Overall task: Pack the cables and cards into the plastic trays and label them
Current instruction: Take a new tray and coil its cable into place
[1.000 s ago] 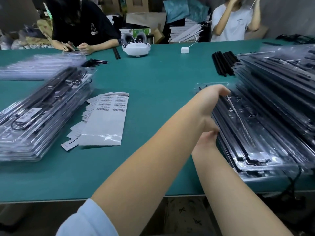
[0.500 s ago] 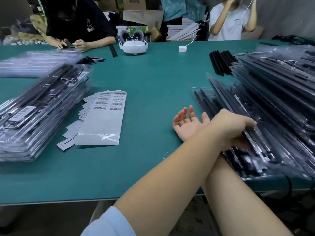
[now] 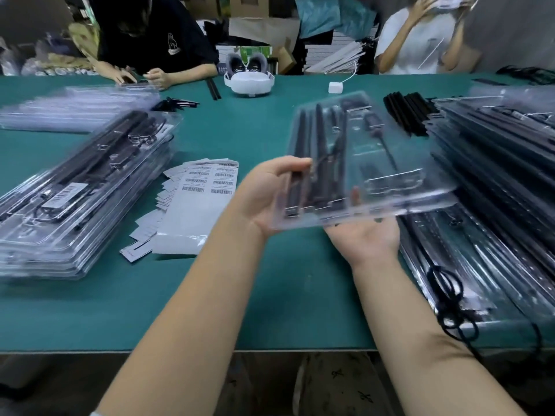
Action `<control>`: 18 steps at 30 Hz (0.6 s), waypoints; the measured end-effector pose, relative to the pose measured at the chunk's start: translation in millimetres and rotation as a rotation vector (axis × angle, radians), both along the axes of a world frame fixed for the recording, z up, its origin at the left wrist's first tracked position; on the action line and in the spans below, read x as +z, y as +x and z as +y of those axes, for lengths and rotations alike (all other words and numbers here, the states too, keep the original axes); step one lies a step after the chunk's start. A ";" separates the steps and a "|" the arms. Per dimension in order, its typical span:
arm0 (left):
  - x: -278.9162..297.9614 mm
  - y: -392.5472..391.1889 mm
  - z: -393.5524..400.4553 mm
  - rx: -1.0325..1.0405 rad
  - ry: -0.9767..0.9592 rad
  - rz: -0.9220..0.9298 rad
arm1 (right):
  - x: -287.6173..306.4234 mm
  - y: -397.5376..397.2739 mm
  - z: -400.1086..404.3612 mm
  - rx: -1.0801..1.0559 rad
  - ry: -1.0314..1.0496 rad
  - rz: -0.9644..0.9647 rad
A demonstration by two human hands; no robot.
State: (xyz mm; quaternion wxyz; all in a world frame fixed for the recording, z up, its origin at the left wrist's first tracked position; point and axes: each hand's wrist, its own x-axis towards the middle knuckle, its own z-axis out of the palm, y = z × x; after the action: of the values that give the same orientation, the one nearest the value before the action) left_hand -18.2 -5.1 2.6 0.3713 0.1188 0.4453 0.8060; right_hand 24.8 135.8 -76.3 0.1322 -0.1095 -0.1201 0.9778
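left hand (image 3: pixel 264 195) grips one clear tray (image 3: pixel 360 166)'s near corner; right hand (image 3: pixel 365 235) flat beneath it | three tray stacks on counter (image 3: pixel 270 295) | two label sheets (image 3: pixel 198 202)

Both bare forearms stretched forward, apart, no longer crossed. Left hand (image 3: pixel 267 196) raised, palm turned inward, thumb on top and fingers curled under the near left corner of the clear plastic tray (image 3: pixel 375 163). Right hand (image 3: pixel 365 238) palm up, flat beneath its near edge, fingers straight.
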 end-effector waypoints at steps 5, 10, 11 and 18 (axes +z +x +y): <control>-7.0 -29.1 -52.5 0.354 -0.176 0.221 | 5.7 5.5 -4.7 0.195 0.283 0.142; -29.9 -50.6 -68.0 0.370 -0.295 0.298 | 13.3 6.3 -13.5 0.291 0.782 -0.007; -36.3 -53.4 -67.6 0.323 -0.286 0.237 | 13.4 5.6 -14.1 0.274 0.815 -0.031; -57.3 -56.2 -64.5 0.378 -0.516 0.374 | 7.5 -0.9 -16.4 0.126 0.812 -0.246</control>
State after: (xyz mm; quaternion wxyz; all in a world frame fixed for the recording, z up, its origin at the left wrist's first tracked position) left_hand -74.3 -69.7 -54.7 0.1459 0.0825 0.7081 0.6859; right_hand 23.9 119.5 -68.8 0.0894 -0.1568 -0.5165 0.8370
